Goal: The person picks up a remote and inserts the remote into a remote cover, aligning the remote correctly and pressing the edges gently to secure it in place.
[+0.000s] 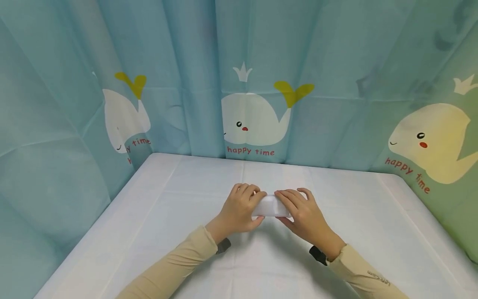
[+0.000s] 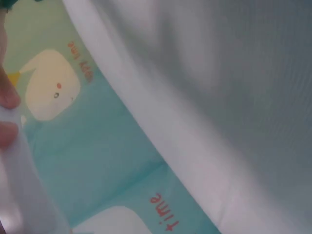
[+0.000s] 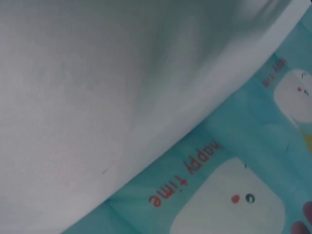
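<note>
Both hands hold a small white oblong object (image 1: 271, 206), its surface smooth and slightly shiny, over the middle of the white table. My left hand (image 1: 239, 210) grips its left end, fingers along the top edge and thumb at the lower edge. At the other end my right hand (image 1: 304, 212) pinches it in the same way. The left wrist view has part of the white object (image 2: 31, 195) at its left side, with fingertips (image 2: 7, 134) against it. Only fingertips (image 3: 300, 227) of the right hand show in the right wrist view's lower corner.
A white cloth covers the table (image 1: 179, 241), with faint creases. Blue-green curtains (image 1: 194, 83) printed with white whales and "happy time" hang behind it and along its sides. Dark bands (image 1: 317, 254) sit at the wrists, beside beige sleeves (image 1: 171, 265).
</note>
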Demonstrator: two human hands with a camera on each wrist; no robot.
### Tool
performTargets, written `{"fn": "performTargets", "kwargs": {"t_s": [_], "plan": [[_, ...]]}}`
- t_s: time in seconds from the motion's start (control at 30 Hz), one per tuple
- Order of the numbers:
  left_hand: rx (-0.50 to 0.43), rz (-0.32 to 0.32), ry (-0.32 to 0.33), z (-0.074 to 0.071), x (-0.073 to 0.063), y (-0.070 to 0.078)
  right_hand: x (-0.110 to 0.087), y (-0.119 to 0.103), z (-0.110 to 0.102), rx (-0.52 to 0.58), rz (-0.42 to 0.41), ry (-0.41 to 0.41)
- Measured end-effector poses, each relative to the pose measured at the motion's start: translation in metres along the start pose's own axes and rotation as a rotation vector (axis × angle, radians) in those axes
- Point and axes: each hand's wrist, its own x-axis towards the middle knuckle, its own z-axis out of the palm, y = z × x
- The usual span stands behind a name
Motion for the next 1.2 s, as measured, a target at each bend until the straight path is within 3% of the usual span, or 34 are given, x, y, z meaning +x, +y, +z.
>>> {"fn": "performTargets", "kwargs": {"t_s": [0.13,0.33,0.47,0.73,0.9,1.03,1.2], "plan": [[0.026,-0.01,-0.023,-0.007,0.0,-0.01,-0.001,0.007,-0.005,0.022,0.067,0.008],[0.138,-0.054,-0.025,-0.015,-0.006,-0.03,-0.006,0.018,-0.009,0.067,0.128,0.091],[0.186,0.018,0.032,-0.017,-0.008,-0.035,-0.008,0.021,-0.009,0.077,0.152,0.083],[0.149,0.258,0.251,-0.014,-0.01,-0.041,-0.013,0.022,-0.008,0.159,0.188,0.005],[0.124,0.37,0.301,-0.011,-0.013,-0.044,-0.017,0.022,-0.005,0.2,0.167,-0.086],[0.108,0.391,0.3,-0.01,-0.013,-0.043,-0.018,0.023,-0.003,0.198,0.151,-0.101],[0.106,0.342,0.286,-0.009,-0.01,-0.038,-0.015,0.023,-0.004,0.171,0.148,-0.101]]}}
